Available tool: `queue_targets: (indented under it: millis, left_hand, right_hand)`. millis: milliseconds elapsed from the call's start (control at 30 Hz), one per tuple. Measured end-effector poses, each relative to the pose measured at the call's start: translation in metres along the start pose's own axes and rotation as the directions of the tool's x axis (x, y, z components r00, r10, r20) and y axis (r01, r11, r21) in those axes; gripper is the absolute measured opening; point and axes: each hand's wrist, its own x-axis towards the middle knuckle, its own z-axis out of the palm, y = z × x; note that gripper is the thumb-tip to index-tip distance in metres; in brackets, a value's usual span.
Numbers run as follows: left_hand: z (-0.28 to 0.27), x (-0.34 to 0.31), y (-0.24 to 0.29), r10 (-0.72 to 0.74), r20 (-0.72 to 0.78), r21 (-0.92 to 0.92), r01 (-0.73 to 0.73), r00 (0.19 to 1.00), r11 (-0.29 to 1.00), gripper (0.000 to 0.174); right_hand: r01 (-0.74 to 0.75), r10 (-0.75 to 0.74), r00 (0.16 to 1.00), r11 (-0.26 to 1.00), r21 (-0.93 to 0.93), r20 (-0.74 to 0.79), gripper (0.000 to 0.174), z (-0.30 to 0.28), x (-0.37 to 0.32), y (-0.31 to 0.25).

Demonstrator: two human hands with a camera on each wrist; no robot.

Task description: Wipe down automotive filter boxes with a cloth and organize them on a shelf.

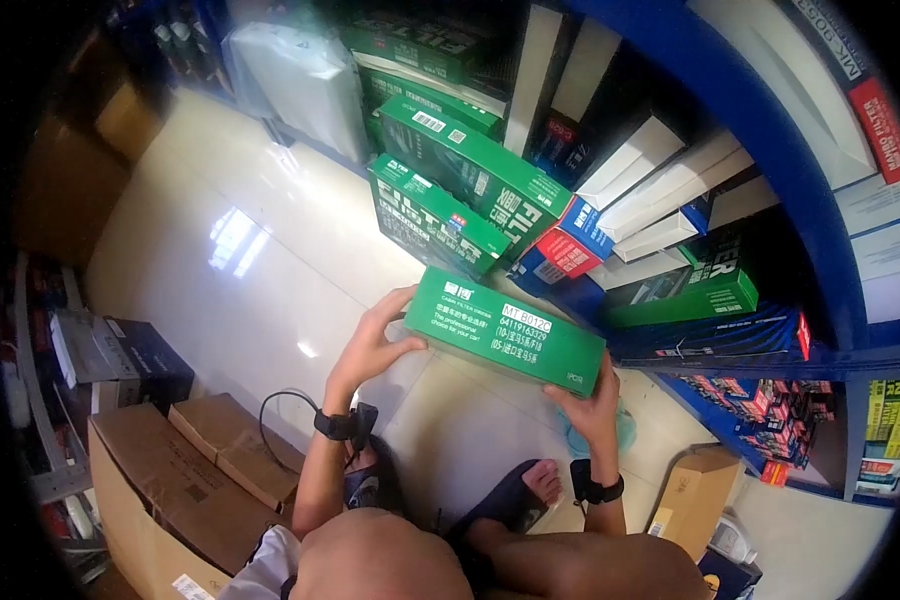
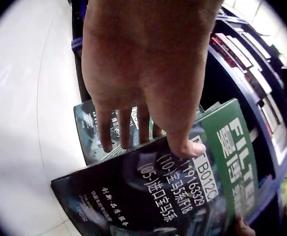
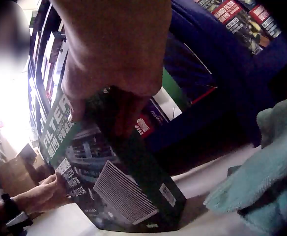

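A long green cabin filter box is held up in both hands, its narrow labelled side facing the head camera. My left hand grips its left end. In the left wrist view the thumb of the left hand lies on the printed dark face of the box, and the fingers reach behind it. My right hand holds the other end; in the right wrist view the right hand reaches over the box edge, with its fingers partly in shadow. A barcode and a pleated filter picture show on the box.
More green filter boxes stand on the floor against the blue shelf, which holds many cartons. Brown cardboard boxes sit at the left. A teal cloth lies near the right hand. An open carton stands at the lower right.
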Motion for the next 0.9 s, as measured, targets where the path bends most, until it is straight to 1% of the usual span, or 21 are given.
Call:
queue_targets:
  millis: [67, 100, 133, 167, 200, 233, 267, 300, 333, 367, 433, 500, 567, 700, 767, 900]
  left_hand:
    - [0.001, 0.0, -0.009, 0.007, -0.015, 0.001, -0.007, 1.0, 1.0, 0.081]
    - [0.003, -0.001, -0.015, -0.026, -0.071, -0.039, 0.023, 0.997, 0.999, 0.078]
    - [0.004, -0.002, -0.019, -0.06, -0.124, -0.08, 0.05, 0.99, 0.996, 0.076]
    - [0.005, -0.003, -0.024, -0.063, -0.121, -0.081, 0.053, 0.991, 0.995, 0.076]
    - [0.006, -0.003, -0.024, -0.068, -0.16, -0.087, 0.054, 0.985, 0.995, 0.069]
    - [0.007, -0.002, -0.025, -0.074, -0.199, -0.093, 0.057, 0.977, 0.994, 0.062]
    - [0.009, -0.001, -0.025, -0.078, -0.195, -0.097, 0.06, 0.978, 0.993, 0.062]
    - [0.01, 0.002, -0.022, -0.062, -0.221, -0.094, 0.042, 0.973, 0.995, 0.054]
    - [0.011, 0.004, -0.02, -0.048, -0.247, -0.09, 0.026, 0.968, 0.996, 0.046]
    - [0.014, 0.005, -0.019, -0.054, -0.246, -0.092, 0.032, 0.968, 0.995, 0.046]
    - [0.02, 0.007, -0.015, -0.016, -0.325, -0.079, -0.01, 0.945, 0.997, 0.034]
    - [0.023, 0.011, -0.012, -0.012, -0.325, -0.086, -0.017, 0.946, 0.996, 0.033]
    - [0.024, 0.013, -0.011, -0.007, -0.321, -0.096, -0.025, 0.947, 0.995, 0.032]
    - [0.023, 0.019, -0.005, 0.011, -0.321, -0.042, -0.026, 0.947, 0.999, 0.03]
    - [0.024, 0.019, -0.004, 0.02, -0.324, -0.023, -0.029, 0.946, 0.999, 0.029]
    - [0.027, 0.019, -0.002, 0.011, -0.331, 0.013, -0.007, 0.944, 1.0, 0.029]
  right_hand:
    - [-0.108, 0.107, 0.994, 0.994, 0.015, 0.015, 0.076, 0.005, 0.003, -0.006]
    - [-0.109, 0.109, 0.994, 0.994, 0.015, 0.016, 0.076, 0.007, 0.006, -0.012]
    - [-0.087, 0.087, 0.996, 0.996, -0.026, 0.008, 0.076, 0.008, 0.009, -0.018]
    - [-0.067, 0.067, 0.998, 0.995, -0.069, 0.001, 0.075, 0.01, 0.012, -0.021]
    - [-0.072, 0.072, 0.997, 0.995, -0.07, 0.0, 0.075, 0.013, 0.015, -0.023]
    - [-0.035, 0.032, 0.999, 0.997, -0.068, -0.041, 0.075, 0.015, 0.017, -0.025]
    - [0.002, -0.007, 0.997, 0.998, -0.068, -0.081, 0.075, 0.015, 0.019, -0.025]
    - [-0.003, -0.003, 0.997, 0.998, -0.07, -0.081, 0.075, 0.015, 0.02, -0.02]
    - [-0.03, 0.029, 0.996, 0.999, -0.022, -0.079, 0.073, 0.014, 0.021, -0.012]
    - [-0.058, 0.06, 0.995, 0.998, 0.027, -0.074, 0.071, 0.013, 0.021, -0.007]
    - [-0.066, 0.067, 0.995, 0.998, 0.02, -0.079, 0.071, 0.009, 0.023, -0.004]
    - [-0.072, 0.073, 0.994, 0.997, 0.013, -0.085, 0.07, 0.007, 0.025, -0.001]
    - [-0.054, 0.057, 0.996, 0.998, 0.044, -0.075, 0.083, 0.004, 0.027, 0.004]
    - [-0.052, 0.051, 0.998, 0.999, -0.008, -0.048, 0.082, 0.0, 0.032, 0.004]
    - [-0.035, 0.038, 0.997, 0.998, 0.046, -0.064, 0.08, 0.002, 0.032, 0.0]
    - [-0.02, 0.028, 0.993, 0.997, 0.074, -0.113, 0.084, 0.004, 0.031, 0.007]
